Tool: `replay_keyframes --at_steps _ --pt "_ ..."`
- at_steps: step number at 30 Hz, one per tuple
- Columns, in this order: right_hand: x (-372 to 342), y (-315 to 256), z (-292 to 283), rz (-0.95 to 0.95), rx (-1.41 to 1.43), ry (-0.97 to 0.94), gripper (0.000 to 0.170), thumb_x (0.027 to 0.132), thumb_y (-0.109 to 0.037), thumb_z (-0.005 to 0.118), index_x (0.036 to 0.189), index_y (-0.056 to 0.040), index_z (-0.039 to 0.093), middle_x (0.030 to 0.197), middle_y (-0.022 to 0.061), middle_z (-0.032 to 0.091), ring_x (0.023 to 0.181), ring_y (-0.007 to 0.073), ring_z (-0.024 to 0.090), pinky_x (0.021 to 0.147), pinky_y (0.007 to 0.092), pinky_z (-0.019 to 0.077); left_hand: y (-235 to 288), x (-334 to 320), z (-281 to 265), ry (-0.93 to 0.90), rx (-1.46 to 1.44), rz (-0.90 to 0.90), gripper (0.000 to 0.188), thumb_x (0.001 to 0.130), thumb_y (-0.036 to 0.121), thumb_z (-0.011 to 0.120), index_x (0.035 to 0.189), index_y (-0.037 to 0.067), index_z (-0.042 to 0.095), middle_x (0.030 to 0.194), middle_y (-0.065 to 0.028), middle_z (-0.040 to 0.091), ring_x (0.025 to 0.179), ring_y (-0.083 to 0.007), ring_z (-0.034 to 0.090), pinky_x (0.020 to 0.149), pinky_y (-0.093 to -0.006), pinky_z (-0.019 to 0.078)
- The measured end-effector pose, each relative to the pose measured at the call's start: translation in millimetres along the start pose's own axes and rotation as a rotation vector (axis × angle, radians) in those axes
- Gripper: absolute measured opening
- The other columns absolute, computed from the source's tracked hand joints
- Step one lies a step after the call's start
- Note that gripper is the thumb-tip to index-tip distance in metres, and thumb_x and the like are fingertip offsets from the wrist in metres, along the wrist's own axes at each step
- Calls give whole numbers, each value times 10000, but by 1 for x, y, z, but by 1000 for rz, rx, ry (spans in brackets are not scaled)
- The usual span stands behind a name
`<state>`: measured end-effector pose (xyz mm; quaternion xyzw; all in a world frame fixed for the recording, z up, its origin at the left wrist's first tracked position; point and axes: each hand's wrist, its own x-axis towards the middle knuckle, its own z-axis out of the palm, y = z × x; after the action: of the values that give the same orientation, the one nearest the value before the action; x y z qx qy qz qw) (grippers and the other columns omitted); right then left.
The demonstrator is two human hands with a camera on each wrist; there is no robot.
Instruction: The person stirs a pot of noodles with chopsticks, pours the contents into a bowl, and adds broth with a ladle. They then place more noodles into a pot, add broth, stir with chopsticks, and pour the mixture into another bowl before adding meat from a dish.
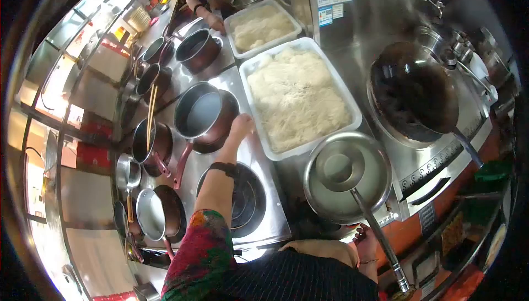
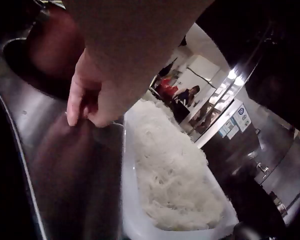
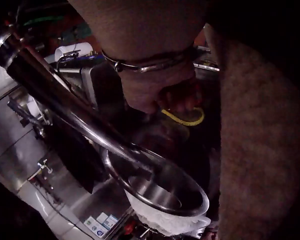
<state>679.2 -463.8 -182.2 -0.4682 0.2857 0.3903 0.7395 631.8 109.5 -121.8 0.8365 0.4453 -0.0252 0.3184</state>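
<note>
In the head view my left hand [image 1: 241, 127] reaches between a dark pot [image 1: 199, 114] and a large white tub [image 1: 358, 115] of pale noodle-like strands [image 1: 297, 94]. Seen from the left wrist, the curled fingers of that hand [image 2: 92, 97] point down over the metal surface, a thin pale strand [image 2: 118, 123] at their tips. My right hand [image 1: 366, 243] is low, beside the long handle of a ladle [image 1: 340, 166] that rests over a pan [image 1: 309, 191] of pale liquid. From the right wrist, a yellow band [image 3: 192, 122] hangs at the curled fingers of this hand [image 3: 162, 92].
Several pots, one [image 1: 150, 141] with chopsticks, stand at the left. A black burner [image 1: 248, 204] lies under my left forearm. A large wok [image 1: 413, 91] is at the right. Beyond stands a second tub [image 1: 262, 25]; another person's hand [image 1: 216, 24] is beside it.
</note>
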Motion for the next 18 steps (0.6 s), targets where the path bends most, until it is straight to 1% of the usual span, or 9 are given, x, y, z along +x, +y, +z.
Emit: replay_keyframes --at_steps 1,3,4,8,11,13,14,15,18 --pt "2 2 -2 10 -4 -35 273 813 -235 512 996 -33 534 742 21 525 609 135 464 553 280 414 5 0 3 -3 0 12 274 735 224 603 942 46 588 971 -166 600 874 -381 581 778 -416 479" --pt "4 2 -7 4 -1 -65 275 813 -240 510 993 -34 534 741 22 525 609 138 464 553 280 415 11 -3 16 377 217 36 294 748 228 587 984 55 568 1088 -184 544 915 -380 553 806 -443 450" --pt "5 3 -7 14 -18 -23 281 816 -250 508 994 -34 534 748 25 525 613 138 465 556 281 418 14 -5 16 287 271 -51 326 752 229 576 1014 37 554 1167 -207 478 1010 -368 518 848 -437 431" --pt "8 9 -13 -10 -15 -17 293 822 -260 513 1005 -32 531 792 37 534 635 140 476 571 288 433 -26 30 30 201 271 -88 332 747 235 580 1010 33 562 1106 -209 529 1004 -368 534 841 -425 442" --pt "4 9 -14 -29 -1 -44 288 828 -258 516 1007 -33 530 802 40 540 648 146 490 582 293 440 -19 32 27 113 313 -78 276 751 199 558 959 20 592 949 -203 607 868 -342 606 770 -404 482" --pt "3 8 -10 -42 9 -57 285 831 -258 517 1008 -35 531 799 41 543 655 150 499 589 294 442 16 13 13 -26 27 -10 202 756 147 512 854 5 616 734 -177 632 669 -306 638 643 -369 509" --pt "3 6 -6 -40 -26 -42 283 833 -263 521 1005 -38 535 794 42 548 654 154 504 594 295 443 24 13 19 49 -128 32 179 758 120 478 768 -5 606 602 -153 595 544 -270 616 540 -345 493" --pt "3 6 -5 -39 -62 -27 280 835 -267 526 1001 -41 539 788 43 552 654 158 509 600 296 444 32 13 21 39 -126 40 179 758 120 478 768 -5 606 602 -153 595 544 -270 616 540 -345 493" --pt "9 8 -8 -2 -17 -70 256 839 -260 532 985 -51 552 792 46 570 639 164 508 603 302 443 70 5 24 -155 -357 83 156 809 158 555 845 8 578 636 -19 527 537 -98 522 490 -236 458"
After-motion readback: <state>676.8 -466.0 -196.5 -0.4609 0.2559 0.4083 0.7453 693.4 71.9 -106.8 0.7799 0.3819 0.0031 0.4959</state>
